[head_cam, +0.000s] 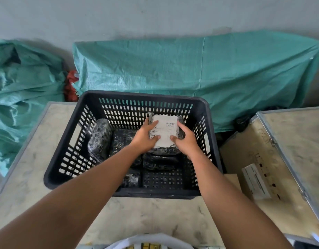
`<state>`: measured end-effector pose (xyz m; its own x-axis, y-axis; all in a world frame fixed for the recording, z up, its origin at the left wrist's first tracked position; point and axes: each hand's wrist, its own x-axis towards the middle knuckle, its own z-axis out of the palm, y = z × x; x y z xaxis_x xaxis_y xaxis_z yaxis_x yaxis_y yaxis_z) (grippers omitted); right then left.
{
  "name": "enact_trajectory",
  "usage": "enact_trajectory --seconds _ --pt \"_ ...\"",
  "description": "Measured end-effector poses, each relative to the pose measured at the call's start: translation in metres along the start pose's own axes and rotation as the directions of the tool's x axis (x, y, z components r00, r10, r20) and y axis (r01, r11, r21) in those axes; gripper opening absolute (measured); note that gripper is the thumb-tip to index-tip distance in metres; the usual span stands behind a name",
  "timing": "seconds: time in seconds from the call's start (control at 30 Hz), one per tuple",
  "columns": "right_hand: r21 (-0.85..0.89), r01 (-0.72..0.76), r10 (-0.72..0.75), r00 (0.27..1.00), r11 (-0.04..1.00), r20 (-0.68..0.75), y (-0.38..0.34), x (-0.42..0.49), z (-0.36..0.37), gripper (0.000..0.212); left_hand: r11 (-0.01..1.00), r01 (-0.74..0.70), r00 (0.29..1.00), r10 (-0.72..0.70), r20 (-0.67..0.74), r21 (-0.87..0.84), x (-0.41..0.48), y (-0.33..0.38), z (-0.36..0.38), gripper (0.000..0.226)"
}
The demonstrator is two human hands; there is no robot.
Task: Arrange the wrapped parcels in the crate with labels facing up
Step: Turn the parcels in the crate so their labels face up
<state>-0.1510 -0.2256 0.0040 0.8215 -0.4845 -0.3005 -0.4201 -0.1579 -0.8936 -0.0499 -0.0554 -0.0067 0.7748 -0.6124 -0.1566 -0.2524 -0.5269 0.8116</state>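
Observation:
A black slotted crate stands on the table in front of me. Inside its far right part, a black wrapped parcel with a white label faces up. My left hand grips its left edge and my right hand grips its right edge, thumbs on the label. Another black parcel leans tilted against the crate's left wall. More black parcels lie flat on the crate floor beneath, no labels showing on them; one small parcel sits near the front.
The marbled table holds the crate. A cardboard box with a white label and a metal-edged board lie at the right. Green woven sacks fill the back and left. A white rim shows at the bottom edge.

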Motion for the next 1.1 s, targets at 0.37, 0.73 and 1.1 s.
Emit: enact_trajectory --seconds 0.37,0.73,1.1 --pt "0.027 -0.125 0.117 0.974 0.992 0.194 0.019 0.005 0.002 0.086 0.974 -0.027 0.974 -0.025 0.224 0.226 0.017 -0.01 -0.006 0.092" --pt "-0.07 -0.062 0.066 0.996 0.996 0.056 0.008 -0.004 0.008 0.08 0.981 0.049 0.986 -0.078 0.145 0.19 0.014 0.011 -0.012 0.093" --pt "-0.247 0.253 -0.286 0.952 0.935 -0.106 -0.058 -0.041 0.019 0.046 0.995 -0.046 0.999 0.047 -0.016 0.087 -0.062 0.03 -0.092 0.055"
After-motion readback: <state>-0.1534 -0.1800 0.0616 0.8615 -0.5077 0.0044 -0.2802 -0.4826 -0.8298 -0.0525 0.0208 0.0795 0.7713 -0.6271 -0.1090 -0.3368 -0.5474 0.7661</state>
